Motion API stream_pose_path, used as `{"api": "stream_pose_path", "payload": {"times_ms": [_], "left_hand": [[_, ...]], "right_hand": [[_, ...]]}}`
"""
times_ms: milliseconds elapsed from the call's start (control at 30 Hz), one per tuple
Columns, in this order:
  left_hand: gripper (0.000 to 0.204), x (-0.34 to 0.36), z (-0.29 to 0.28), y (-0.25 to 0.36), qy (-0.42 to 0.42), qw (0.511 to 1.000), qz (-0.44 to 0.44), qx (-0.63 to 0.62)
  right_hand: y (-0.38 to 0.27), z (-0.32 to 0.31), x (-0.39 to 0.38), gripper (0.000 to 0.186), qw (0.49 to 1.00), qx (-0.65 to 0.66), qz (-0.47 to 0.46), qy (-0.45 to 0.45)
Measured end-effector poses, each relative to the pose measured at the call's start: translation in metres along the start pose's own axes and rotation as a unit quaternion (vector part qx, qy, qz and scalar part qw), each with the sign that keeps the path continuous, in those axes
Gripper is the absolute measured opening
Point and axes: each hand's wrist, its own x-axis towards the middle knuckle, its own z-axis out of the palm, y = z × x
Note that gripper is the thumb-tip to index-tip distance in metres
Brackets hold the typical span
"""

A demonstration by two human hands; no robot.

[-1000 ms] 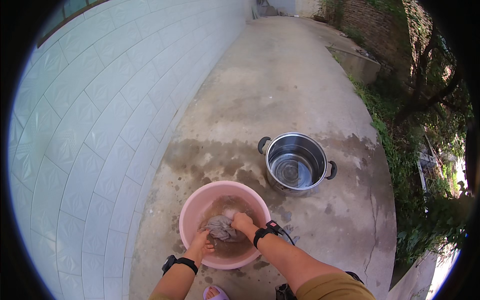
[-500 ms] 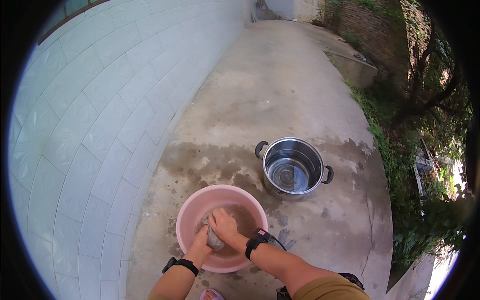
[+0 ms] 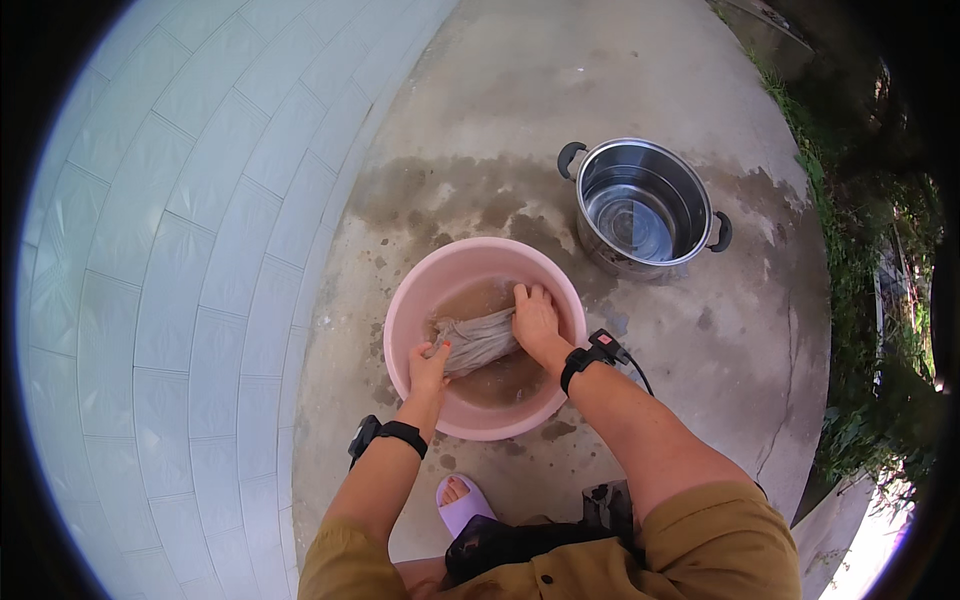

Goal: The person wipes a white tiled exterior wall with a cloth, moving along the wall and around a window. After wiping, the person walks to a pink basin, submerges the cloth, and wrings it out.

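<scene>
A wet greyish cloth stretches between my hands inside a pink plastic basin. Brownish, murky water lies in the basin under it. My left hand grips the cloth's left end, thumb and fingers closed on it near the basin's left wall. At the right end, my right hand has its fingers curled over the cloth, the fingertips partly out of sight. The lower side of the cloth is hidden in the water.
A steel pot with two black handles, holding clear water, stands beyond the basin to the right. White wall tiles rise on the left. Wet patches mark the concrete floor. Plants edge the right side. A lilac slipper is near the basin.
My hands have moved apart, and the bunched cloth is now spread between them. The view has tilted downward, bringing more of my clothes and the slipper into sight.
</scene>
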Motion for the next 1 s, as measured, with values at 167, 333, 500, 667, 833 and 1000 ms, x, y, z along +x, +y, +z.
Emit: {"api": "stream_pose_path", "payload": {"times_ms": [167,333,500,667,833,1000], "left_hand": [[0.084,0.002,-0.011,-0.01,-0.003,0.997,-0.035,0.073],[0.085,0.011,-0.005,-0.013,-0.075,0.955,-0.255,-0.132],[0.064,0.023,-0.013,-0.002,-0.285,0.91,-0.181,-0.242],[0.056,0.017,0.017,-0.01,-0.231,0.936,-0.105,-0.242],[0.038,0.005,0.036,-0.017,-0.179,0.948,-0.097,-0.244],[0.037,0.01,0.008,-0.004,-0.176,0.974,-0.081,-0.117]], "right_hand": [[0.023,0.032,0.011,0.039,0.979,-0.093,-0.056,-0.171],[-0.038,0.0,0.005,0.023,0.89,0.343,0.008,-0.3],[-0.113,-0.026,-0.049,0.026,0.818,0.54,-0.172,-0.096],[-0.063,-0.023,-0.03,0.022,0.954,0.269,-0.123,0.037],[-0.072,-0.02,-0.024,0.025,0.949,0.305,0.001,-0.083],[-0.07,-0.014,-0.032,0.022,0.977,0.205,-0.058,-0.013]]}}
